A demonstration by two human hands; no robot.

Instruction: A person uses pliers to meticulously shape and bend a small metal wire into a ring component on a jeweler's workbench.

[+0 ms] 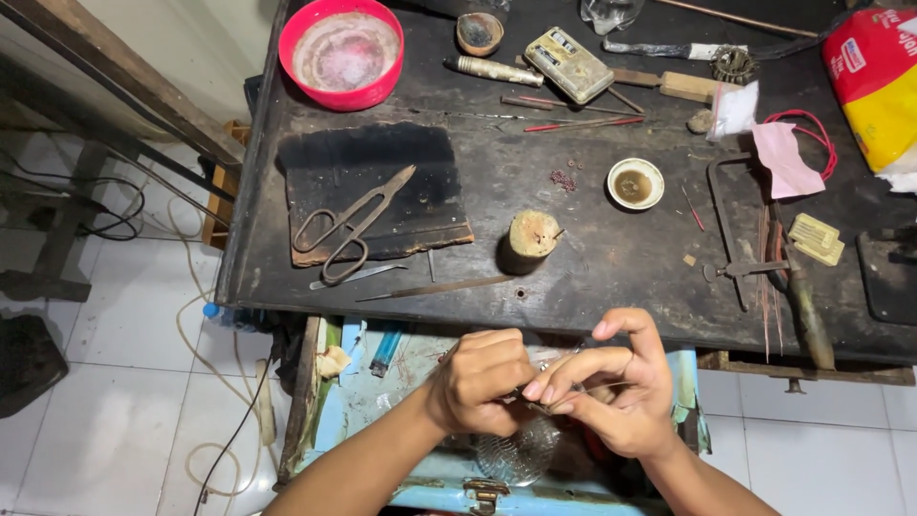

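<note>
Both hands low centre of frame, over an open pale-blue drawer (430, 382) under the bench edge. Left hand (478, 380) curled into a near fist; what it grips is hidden, can't tell. Right hand (611, 387): thumb and forefinger pinched together on a thin wire (535, 401), tips touching the left knuckles, remaining fingers arched loosely above. The wire piece is tiny and sits between the two hands.

Dark workbench (592, 258) fills the upper frame. Metal shears (351, 225) lie on a charred board (382, 191) at centre left. Red bowl (341, 53) upper left. Short wooden stump (531, 235) centre. Small white dish (635, 183) right of centre. Jeweller's saw frame (731, 225) at right. Blue lighter (386, 349) in the drawer, left of the hands.
</note>
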